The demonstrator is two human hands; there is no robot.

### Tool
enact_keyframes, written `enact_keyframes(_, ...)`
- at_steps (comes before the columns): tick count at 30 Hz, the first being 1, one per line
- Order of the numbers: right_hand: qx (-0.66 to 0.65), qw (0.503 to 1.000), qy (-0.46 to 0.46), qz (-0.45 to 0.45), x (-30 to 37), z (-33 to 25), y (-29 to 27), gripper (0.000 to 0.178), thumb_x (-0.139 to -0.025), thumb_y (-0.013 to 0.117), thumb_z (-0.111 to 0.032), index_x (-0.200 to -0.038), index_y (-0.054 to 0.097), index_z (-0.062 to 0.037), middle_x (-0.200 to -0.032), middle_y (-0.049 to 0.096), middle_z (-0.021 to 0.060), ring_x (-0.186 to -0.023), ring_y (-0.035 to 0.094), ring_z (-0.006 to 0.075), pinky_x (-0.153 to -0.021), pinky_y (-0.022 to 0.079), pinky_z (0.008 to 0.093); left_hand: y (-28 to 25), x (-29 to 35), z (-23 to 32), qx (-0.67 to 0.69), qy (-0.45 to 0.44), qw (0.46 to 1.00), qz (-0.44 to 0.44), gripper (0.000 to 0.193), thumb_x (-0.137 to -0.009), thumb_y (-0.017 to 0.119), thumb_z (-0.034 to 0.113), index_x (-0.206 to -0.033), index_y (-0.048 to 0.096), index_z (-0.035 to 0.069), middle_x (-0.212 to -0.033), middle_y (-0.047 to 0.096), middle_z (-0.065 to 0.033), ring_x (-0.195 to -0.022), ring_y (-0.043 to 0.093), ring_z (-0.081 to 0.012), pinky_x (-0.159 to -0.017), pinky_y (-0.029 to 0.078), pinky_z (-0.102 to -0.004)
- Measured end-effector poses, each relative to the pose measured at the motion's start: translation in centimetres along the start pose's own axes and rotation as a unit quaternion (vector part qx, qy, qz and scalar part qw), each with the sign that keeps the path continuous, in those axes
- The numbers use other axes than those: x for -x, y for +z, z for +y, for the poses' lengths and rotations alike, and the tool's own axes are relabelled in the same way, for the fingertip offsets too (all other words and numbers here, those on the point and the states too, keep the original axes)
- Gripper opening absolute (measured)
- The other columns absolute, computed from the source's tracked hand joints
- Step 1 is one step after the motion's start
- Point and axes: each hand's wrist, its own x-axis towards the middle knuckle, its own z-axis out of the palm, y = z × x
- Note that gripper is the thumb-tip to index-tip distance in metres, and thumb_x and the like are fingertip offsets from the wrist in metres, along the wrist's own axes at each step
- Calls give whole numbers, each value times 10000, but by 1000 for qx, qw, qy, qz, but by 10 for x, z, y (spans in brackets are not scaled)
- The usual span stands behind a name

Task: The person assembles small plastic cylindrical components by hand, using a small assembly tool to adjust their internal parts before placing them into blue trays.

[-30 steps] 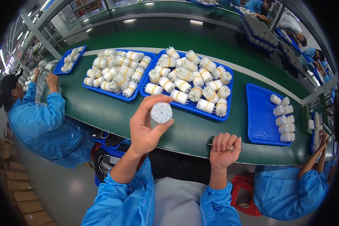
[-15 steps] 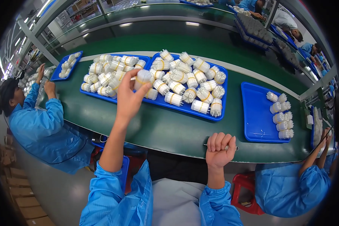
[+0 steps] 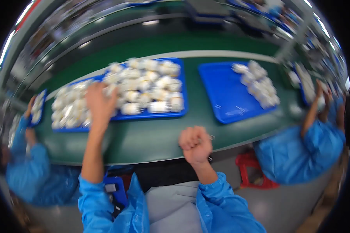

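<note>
My left hand [image 3: 100, 100] is over the two adjoining blue trays of white cylindrical parts, its thumb apart from the fingers. White shows between thumb and fingers, but blur hides whether a part is gripped. The left tray [image 3: 66, 129] and the middle tray [image 3: 184, 87] are heaped with these white parts [image 3: 144, 85], which carry yellowish bands. My right hand [image 3: 196, 144] is a fist above the table's front edge, closed on a slim metal tool [image 3: 212, 137]; only small bits of it stick out, so its kind is unclear.
A third blue tray [image 3: 225, 105] holds white parts [image 3: 260, 83] grouped along its right side. Co-workers in blue smocks sit at left [image 3: 42, 171] and right [image 3: 299, 151]. A red stool [image 3: 249, 171] stands below the green table [image 3: 144, 138]. Past the pale rail lies a green surface [image 3: 144, 44].
The view has swung right, so the trays appear farther left. My left hand, which held up a white cylindrical part, is now lower over the trays. My right hand remains a fist.
</note>
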Motion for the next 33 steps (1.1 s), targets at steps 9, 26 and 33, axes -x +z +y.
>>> enact_keyframes(9, 639, 668, -292, 245, -55, -177, -59, 140, -838, 714, -117, -833, 620, -13, -743, 605, 43, -671, 570, 139, -649, 466, 297, -53, 19, 19, 95, -61, 993, 19, 386, -883, 672, 192, -1214, 588, 11, -1315, 524, -193, -1253, 471, -358, -1069, 335, -461)
enact_keyframes(26, 861, 346, -252, 276, -85, -234, -82, 339, -773, 721, -213, -1092, 658, -117, -1058, 665, 57, -903, 674, 317, -763, 539, 440, -94, 68, 114, 306, -78, 949, -23, 324, -841, 638, 85, -1149, 589, -4, -1285, 521, -193, -1218, 479, -346, -1066, 333, -446)
enact_keyframes(33, 911, 311, -82, 258, -92, -230, -68, 418, -738, 760, -242, -1119, 660, -104, -1135, 663, 114, -987, 664, 332, -844, 525, 426, -94, 78, 127, 349, -83, 933, -41, 313, -809, 633, 48, -1116, 595, -3, -1249, 539, -195, -1190, 503, -347, -1046, 359, -443)
